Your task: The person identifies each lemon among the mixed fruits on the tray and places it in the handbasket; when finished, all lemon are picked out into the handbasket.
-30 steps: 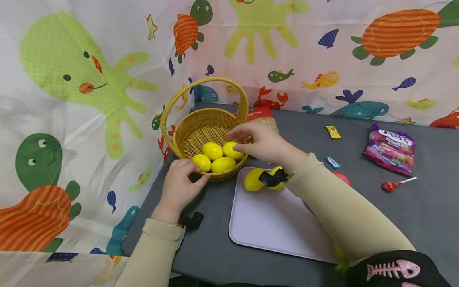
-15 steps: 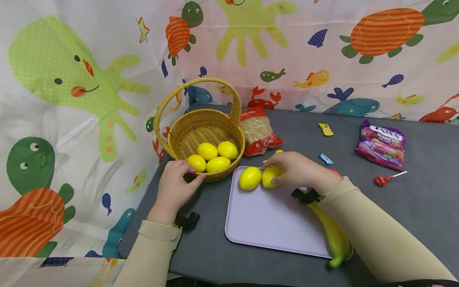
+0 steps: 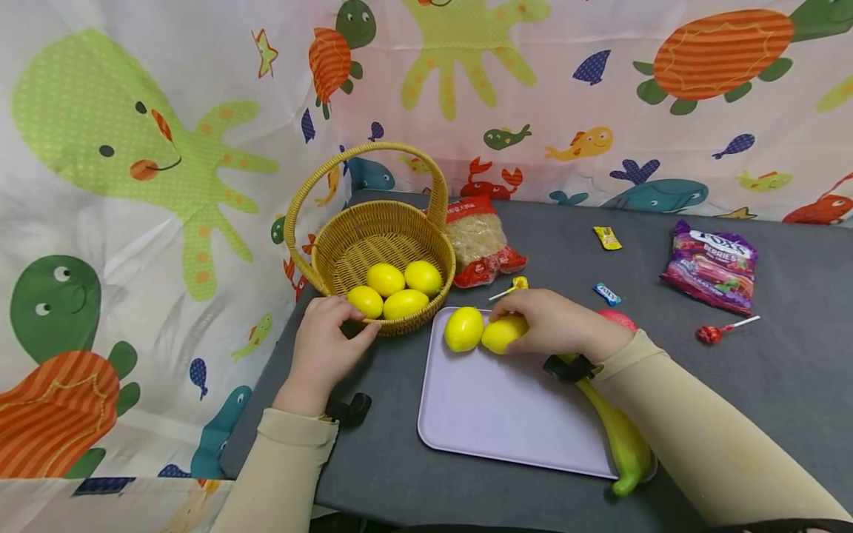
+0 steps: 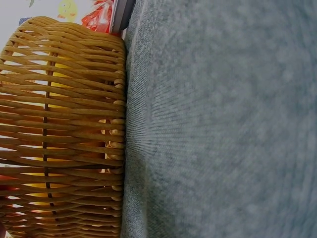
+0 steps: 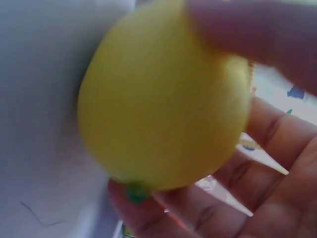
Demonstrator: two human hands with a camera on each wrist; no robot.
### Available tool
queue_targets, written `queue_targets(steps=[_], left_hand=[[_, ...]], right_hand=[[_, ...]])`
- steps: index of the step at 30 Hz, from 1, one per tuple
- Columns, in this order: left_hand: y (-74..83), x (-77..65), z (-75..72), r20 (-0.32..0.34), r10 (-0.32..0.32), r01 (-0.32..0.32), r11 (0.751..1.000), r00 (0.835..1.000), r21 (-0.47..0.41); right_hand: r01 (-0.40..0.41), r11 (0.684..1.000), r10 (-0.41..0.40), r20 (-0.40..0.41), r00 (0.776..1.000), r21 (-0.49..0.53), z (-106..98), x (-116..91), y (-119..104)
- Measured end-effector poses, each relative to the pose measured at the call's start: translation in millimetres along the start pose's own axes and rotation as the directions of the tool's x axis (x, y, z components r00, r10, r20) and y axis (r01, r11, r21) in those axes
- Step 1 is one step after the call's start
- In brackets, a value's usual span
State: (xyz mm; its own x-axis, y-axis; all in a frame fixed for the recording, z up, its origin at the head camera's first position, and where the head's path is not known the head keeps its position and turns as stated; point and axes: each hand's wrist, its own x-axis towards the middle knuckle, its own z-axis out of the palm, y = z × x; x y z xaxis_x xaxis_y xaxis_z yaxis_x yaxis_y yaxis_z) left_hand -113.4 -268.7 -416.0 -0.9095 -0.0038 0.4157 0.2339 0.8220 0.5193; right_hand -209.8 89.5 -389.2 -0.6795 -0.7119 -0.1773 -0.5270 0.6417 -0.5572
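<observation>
Right fingers (image 3: 526,334) curled round a lemon (image 3: 501,334) on the tray (image 3: 506,414), left fingers (image 3: 349,326) gripping the basket (image 3: 373,237) rim

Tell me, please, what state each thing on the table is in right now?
Basket: upright, holds four lemons.
Left hand: holds the basket's near rim.
Right hand: grips a lemon on the tray.
Second lemon: lies free on the tray, beside the gripped one.
Tray: flat on the table.
Purple candy bag: lying flat, looks sealed.
</observation>
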Motion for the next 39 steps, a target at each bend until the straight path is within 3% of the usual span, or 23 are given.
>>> queue_targets(steps=[5, 9, 16, 23, 26, 31, 39], left_hand=[[-1.7, -0.1, 0.5, -0.001, 0.016, -0.016, 1.000, 1.000, -0.002], [-0.8, 0.2, -0.8, -0.002, 0.022, -0.022, 1.000, 1.000, -0.009], [-2.0, 1.1, -4.6, 0.009, 0.012, -0.012, 1.000, 1.000, -0.017], [-1.2, 0.2, -4.3, 0.006, 0.015, -0.015, 1.000, 1.000, -0.009], [-1.9, 0.0, -1.5, 0.002, 0.028, -0.028, 1.000, 1.000, -0.002], [-2.6, -0.1, 1.3, -0.003, 0.045, -0.045, 0.999, 0.999, 0.006], [-6.5, -1.0, -0.2, -0.012, 0.051, -0.051, 0.999, 0.999, 0.007]], right_hand=[[-0.003, 0.988, -0.001, 0.022, 1.000, 0.155, -13.4, 9.2, -4.2], [0.016, 0.963, -0.011, -0.018, 1.000, 0.270, -26.6, 26.0, -20.5], [0.052, 0.954, -0.009, -0.147, 0.989, 0.295, -41.7, 84.0, -59.1], [0.010, 0.936, 0.041, -0.138, 0.990, 0.352, -41.0, 141.9, -73.1], [0.001, 0.958, 0.041, -0.142, 0.989, 0.288, -36.0, 157.7, -70.5], [0.002, 0.996, 0.014, -0.168, 0.986, 0.094, -27.2, 175.3, -69.3], [-0.023, 0.996, 0.012, -0.118, 0.993, -0.085, -13.7, 190.3, -74.7]])
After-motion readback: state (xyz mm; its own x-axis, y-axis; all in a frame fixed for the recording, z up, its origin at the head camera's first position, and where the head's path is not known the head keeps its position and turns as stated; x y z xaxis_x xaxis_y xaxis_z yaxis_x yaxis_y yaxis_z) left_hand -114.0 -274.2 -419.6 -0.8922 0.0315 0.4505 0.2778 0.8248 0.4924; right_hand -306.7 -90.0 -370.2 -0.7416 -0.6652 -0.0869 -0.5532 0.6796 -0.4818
